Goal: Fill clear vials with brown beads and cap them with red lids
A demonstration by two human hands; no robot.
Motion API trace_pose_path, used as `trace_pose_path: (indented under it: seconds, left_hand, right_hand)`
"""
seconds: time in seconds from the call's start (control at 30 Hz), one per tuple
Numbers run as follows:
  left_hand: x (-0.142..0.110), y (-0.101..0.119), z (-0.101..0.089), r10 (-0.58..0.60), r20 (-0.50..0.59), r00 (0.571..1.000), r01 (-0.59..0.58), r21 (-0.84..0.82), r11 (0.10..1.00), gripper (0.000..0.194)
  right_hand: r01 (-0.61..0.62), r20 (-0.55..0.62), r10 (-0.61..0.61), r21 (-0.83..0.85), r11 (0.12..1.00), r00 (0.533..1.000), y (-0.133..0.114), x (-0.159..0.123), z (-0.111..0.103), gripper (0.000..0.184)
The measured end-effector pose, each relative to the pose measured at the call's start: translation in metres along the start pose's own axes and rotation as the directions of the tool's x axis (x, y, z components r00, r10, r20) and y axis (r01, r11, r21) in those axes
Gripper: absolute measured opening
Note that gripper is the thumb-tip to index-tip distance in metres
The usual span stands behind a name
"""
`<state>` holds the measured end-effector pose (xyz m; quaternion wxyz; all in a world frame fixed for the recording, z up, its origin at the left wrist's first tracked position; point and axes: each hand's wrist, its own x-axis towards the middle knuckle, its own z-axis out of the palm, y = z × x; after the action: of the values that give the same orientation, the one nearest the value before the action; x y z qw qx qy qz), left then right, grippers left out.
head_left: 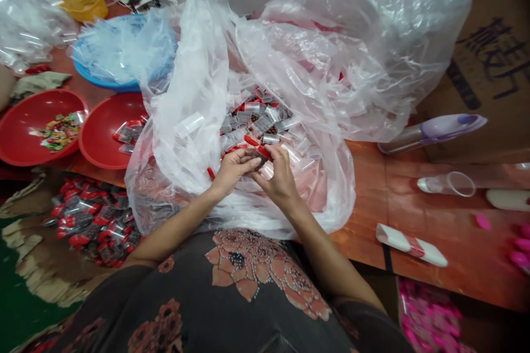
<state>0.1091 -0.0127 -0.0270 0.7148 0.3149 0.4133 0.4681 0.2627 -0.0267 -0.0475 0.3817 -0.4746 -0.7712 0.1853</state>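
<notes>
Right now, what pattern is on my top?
Your top is dark with salmon-pink flowers edged in white dots, shown best in the head view.

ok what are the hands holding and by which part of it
Together they hold a small clear plastic tube with a red cap: the right hand pinches near the red cap, the left hand its lower body, though fingers hide much of it.
</notes>
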Motion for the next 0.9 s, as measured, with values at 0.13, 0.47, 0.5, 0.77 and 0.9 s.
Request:
trace_pose_path:
  seconds: [0.13,0.47,0.5,0.77,0.9]
  left_hand:
    - [0.0,0.003,-0.004,-0.097,0.006,0.995,0.097,-0.108,0.989,0.037]
    - [-0.003,0.016,-0.008,-0.337,0.21,0.918,0.37,-0.146,0.918,0.061]
    - [-0.003,0.014,-0.007,-0.338,0.176,0.924,0.366,-0.157,0.917,0.053]
    - [-0.005,0.003,-0.002,-0.352,0.066,0.934,0.358,-0.169,0.918,0.03]
    - [-0.007,-0.002,0.0,-0.31,0.026,0.95,0.311,-0.111,0.944,0.051]
  right_hand:
    - [0.115,-0.016,-0.116,-0.047,0.992,0.993,-0.001,-0.001,-0.007,0.076]
    - [0.177,0.094,-0.17,-0.064,0.982,0.981,-0.003,-0.013,-0.005,0.087]
    - [0.181,0.081,-0.176,-0.073,0.981,0.981,-0.004,-0.014,-0.005,0.088]
    - [0.161,0.176,-0.132,-0.164,0.973,0.976,-0.005,-0.011,-0.006,0.099]
    - [0.2,0.258,-0.154,-0.165,0.966,0.954,-0.007,-0.006,-0.006,0.088]
